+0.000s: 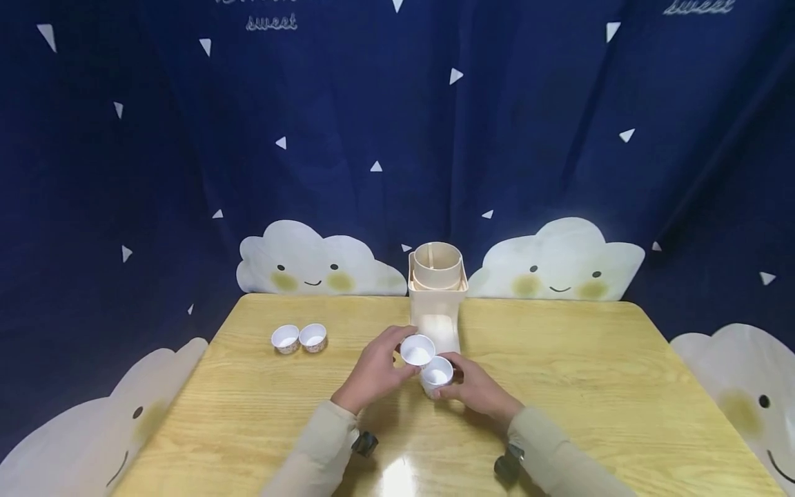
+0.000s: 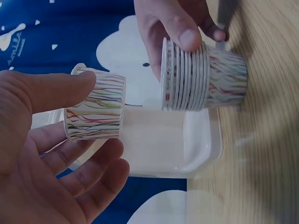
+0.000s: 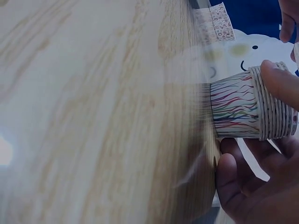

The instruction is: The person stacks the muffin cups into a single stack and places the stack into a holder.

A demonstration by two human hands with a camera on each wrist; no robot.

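In front of the cream stand, my left hand (image 1: 379,369) pinches a single paper cup (image 2: 100,102), white with wavy coloured stripes. Thumb and fingers are on its sides. Just to the right and a little lower, my right hand (image 1: 481,390) grips a stack of nested paper cups (image 3: 236,105) with the same stripes, its rims packed close together. The stack stands upright, close above or on the tabletop; I cannot tell which. In the head view the single cup (image 1: 417,351) overlaps the edge of the stack (image 1: 437,375).
Behind the hands stands a cream plastic stand (image 1: 435,301) with a round cylinder (image 1: 437,270) in its top. Two small patterned cups, a left one (image 1: 286,339) and a right one (image 1: 313,337), sit side by side at the table's left. A blue curtain (image 1: 348,103) hangs behind the wooden table (image 1: 571,373).
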